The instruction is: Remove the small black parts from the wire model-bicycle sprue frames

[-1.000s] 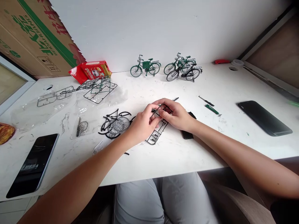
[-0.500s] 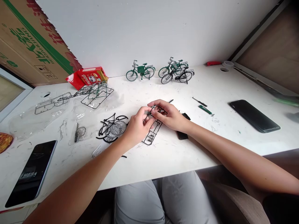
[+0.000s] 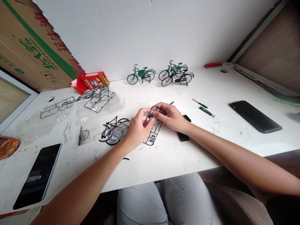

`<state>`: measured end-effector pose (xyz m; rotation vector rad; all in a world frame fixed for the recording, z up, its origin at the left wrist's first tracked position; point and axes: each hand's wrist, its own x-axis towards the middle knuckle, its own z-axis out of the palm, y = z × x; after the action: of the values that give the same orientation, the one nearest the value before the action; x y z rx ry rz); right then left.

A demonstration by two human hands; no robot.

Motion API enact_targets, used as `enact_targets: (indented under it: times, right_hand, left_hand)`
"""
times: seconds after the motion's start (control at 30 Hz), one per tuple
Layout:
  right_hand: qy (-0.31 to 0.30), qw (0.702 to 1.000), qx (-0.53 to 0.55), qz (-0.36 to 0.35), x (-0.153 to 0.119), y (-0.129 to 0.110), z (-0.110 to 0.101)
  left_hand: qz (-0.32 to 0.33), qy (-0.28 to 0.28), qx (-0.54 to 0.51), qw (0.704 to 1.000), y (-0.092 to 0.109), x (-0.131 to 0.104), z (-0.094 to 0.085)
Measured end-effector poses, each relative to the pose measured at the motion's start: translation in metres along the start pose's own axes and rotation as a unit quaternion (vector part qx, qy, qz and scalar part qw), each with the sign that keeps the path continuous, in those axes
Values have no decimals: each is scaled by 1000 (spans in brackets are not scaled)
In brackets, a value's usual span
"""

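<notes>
1. Black plastic parts frame (image 3: 153, 137) sits between left hand (image 3: 140, 127) and right hand (image 3: 172, 118), long axis running near to far.
2. Both hands pinch its far half (neither is nearer); the near end shows uncovered.

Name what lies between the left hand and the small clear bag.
In the head view, a pile of dark bicycle parts lies between the left hand and that bag.

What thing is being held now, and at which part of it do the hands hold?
A black parts frame: the left hand and right hand both hold it at its far end.
</notes>
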<state>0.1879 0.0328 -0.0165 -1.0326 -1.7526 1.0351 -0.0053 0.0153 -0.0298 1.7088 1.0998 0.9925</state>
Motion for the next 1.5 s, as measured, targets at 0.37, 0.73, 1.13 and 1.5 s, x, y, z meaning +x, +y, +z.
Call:
enact_targets:
  times: [0.37,0.73,1.13,1.5]
  right_hand:
    - [72,994,-80,-12,3,9,-9]
    - [103,970,-218,-13,7,8,-20]
    - [174,977,-122,-3,3,6,-20]
    - [210,976,50,18,7,4,-21]
  left_hand:
    - [30,13,-28,999,0,4,-1]
    - [34,46,-20,998,-4,13,-5]
    - [-62,4,-230,971,5,14,0]
    - [-115,-1,-331,936,4,19,-1]
